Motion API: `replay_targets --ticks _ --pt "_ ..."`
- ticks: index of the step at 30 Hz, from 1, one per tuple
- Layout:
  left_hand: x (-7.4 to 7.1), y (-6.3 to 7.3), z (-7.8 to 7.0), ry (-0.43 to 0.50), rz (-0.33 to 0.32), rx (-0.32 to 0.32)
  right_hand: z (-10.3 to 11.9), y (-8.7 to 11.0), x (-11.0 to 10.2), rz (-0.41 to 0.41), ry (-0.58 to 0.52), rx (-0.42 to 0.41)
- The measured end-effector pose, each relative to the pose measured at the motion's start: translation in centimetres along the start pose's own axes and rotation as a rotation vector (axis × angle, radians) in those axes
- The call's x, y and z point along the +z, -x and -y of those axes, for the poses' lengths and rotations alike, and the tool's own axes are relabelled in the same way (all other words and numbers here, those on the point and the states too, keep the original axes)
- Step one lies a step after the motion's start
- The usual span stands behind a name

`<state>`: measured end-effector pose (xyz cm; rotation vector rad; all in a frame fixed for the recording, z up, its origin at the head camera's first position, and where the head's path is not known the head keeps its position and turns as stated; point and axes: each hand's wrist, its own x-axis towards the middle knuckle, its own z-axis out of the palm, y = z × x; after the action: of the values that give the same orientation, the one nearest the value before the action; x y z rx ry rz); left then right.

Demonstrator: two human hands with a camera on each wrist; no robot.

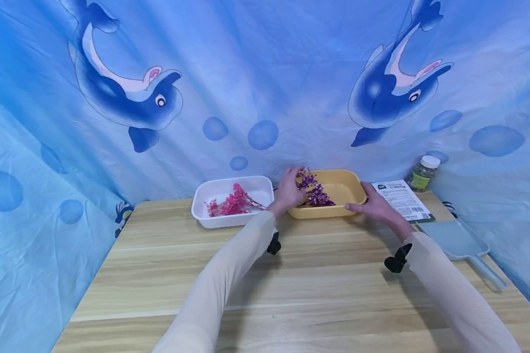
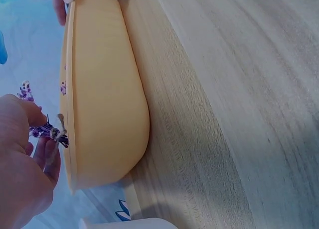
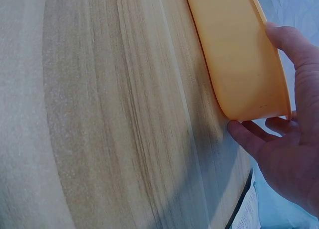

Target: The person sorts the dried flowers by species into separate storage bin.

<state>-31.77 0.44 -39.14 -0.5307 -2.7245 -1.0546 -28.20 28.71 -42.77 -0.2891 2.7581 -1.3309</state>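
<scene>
A small bunch of purple dried flowers (image 1: 316, 195) lies partly inside a yellow plastic tub (image 1: 322, 212). My left hand (image 1: 289, 190) is at the tub's left end and pinches the bunch by its stems, where a tie (image 2: 59, 133) shows in the left wrist view. The flower heads point right, into the tub. At the opposite end my right hand (image 1: 375, 203) grips the tub, its thumb on the front rim and its other fingers against the end wall, as seen in the right wrist view. The tub stands upright on the table.
Left of the yellow tub stands a white tub (image 1: 221, 223) with pink dried flowers (image 1: 234, 202) in it. On the right are a printed packet (image 1: 402, 196), a lidded jar (image 1: 423, 174) and a grey dustpan (image 1: 457, 238). A blue dolphin-print curtain (image 1: 265, 88) hangs behind the wooden table (image 1: 318, 294).
</scene>
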Motion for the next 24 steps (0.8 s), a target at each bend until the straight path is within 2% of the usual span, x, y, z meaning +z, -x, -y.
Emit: replay_targets --ticks 8,18,24 --pt "0.2 -0.24 0.04 -0.048 0.002 -0.007 -0.26 -0.17 0.0 -0.004 0.001 -0.005" --pt "0.02 -0.15 0.43 0.015 0.005 0.02 0.12 -0.05 0.13 -0.007 -0.003 -0.007" --pt "-0.19 0.44 0.45 0.093 -0.015 0.053 0.23 0.12 0.04 0.0 -0.01 -0.004"
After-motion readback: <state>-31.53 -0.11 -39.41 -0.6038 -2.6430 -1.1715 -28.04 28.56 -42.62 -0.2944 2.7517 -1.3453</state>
